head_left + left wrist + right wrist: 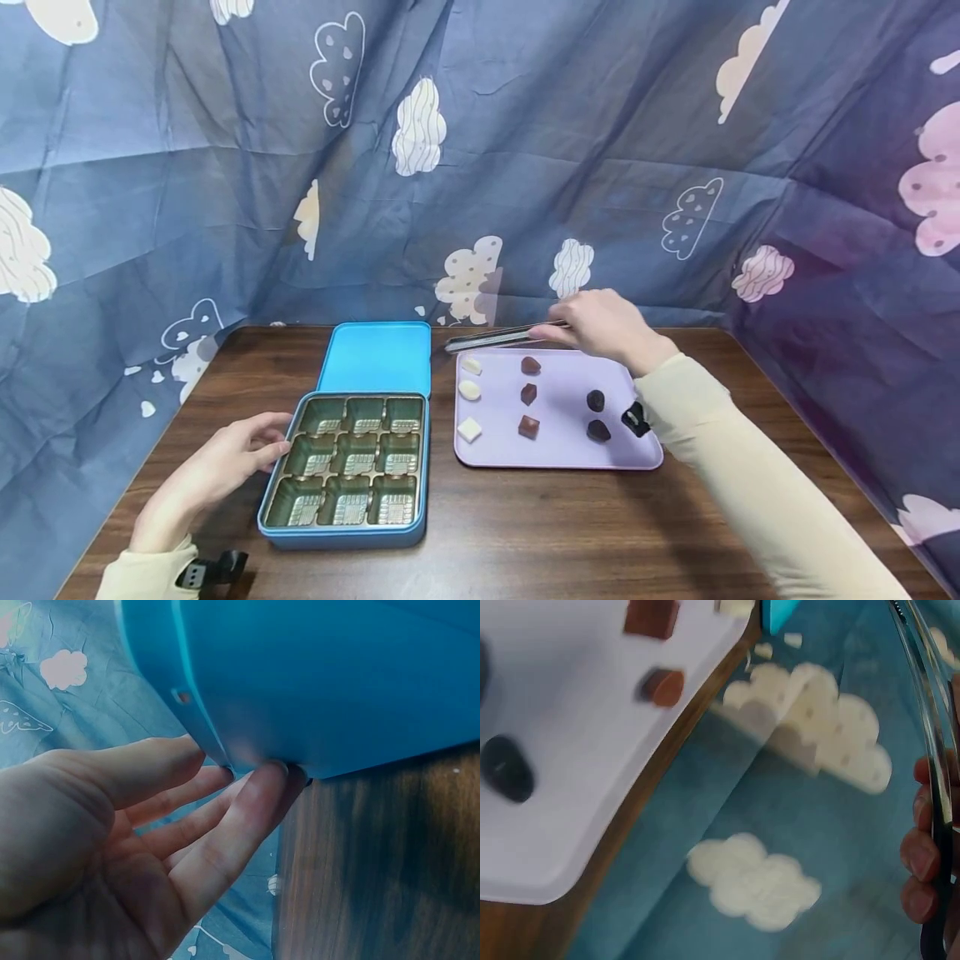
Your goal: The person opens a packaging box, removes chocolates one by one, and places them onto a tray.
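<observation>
On the left, my left hand rests its fingers against the side of a blue tin box. Up close in the left wrist view, the fingertips touch the tin's lower edge and are only loosely bent. Inside the tin sits a gold plastic insert whose square compartments hold nothing. My right hand grips metal tongs above the far edge of a lilac tray. Chocolates lie in columns on it: white ones, brown ones and dark ones.
The tin's blue lid lies flipped back behind the box. Everything stands on a dark wooden table. A blue cloud-patterned cloth hangs right behind the table's far edge and along both sides.
</observation>
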`<state>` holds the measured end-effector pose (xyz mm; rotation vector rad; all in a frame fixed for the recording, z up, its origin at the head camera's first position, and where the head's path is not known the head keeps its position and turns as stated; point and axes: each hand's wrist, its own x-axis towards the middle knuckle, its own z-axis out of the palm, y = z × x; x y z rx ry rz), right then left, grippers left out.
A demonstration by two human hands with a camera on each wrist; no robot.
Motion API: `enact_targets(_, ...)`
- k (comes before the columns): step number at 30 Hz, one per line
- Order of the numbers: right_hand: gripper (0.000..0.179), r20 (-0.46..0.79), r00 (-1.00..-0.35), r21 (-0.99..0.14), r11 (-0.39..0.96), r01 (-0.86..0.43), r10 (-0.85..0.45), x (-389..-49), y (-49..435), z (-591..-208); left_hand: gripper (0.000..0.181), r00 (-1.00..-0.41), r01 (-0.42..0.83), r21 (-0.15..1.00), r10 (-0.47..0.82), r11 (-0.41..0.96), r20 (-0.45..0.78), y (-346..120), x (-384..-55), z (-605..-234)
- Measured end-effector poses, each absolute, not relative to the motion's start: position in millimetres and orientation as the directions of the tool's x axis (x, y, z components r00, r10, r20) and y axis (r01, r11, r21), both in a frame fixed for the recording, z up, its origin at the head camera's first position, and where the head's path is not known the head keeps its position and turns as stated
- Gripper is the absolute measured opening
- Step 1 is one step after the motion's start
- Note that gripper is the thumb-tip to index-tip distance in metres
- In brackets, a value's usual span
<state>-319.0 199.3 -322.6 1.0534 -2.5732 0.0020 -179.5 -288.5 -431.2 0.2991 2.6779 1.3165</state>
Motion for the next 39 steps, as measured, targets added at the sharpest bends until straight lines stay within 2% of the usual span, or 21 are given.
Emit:
enact_targets(5,0.049,0.368,-0.723,0.061,0.791,-0.608,-0.584,-317.8,242.1,-336.2,0.045,-0.971,0.117,0.785,0.237,0.609,-0.039,-288.6,-177.7,-430.7)
enact_targets(12,0.033,0.425,-0.787,-0.019,0.865,-0.501,-0.447,-313.3,297.7,-366.2,0.044,-0.969,0.134,0.784,0.245,0.606,-0.024,-286.4,-175.9,-430.6)
enact_targets(18,0.034,0.437,-0.840,-0.077,0.917,-0.391,-0.322,-305.8,340.4,-392.1,0.045,-0.969,0.130,0.777,0.246,0.617,-0.033,-288.2,-174.9,-431.6)
enact_targets(26,0.030,0.464,-0.846,-0.094,0.935,-0.342,-0.263,-297.3,381.3,-417.1,0.045,-0.969,0.131,0.780,0.244,0.612,-0.029,-287.0,-175.1,-432.0)
enact_targets(39,0.035,0.444,-0.860,-0.081,0.945,-0.316,-0.250,-290.6,410.7,-442.0,0.047,-0.972,0.099,0.787,0.227,0.609,-0.054,-285.8,-176.9,-432.0)
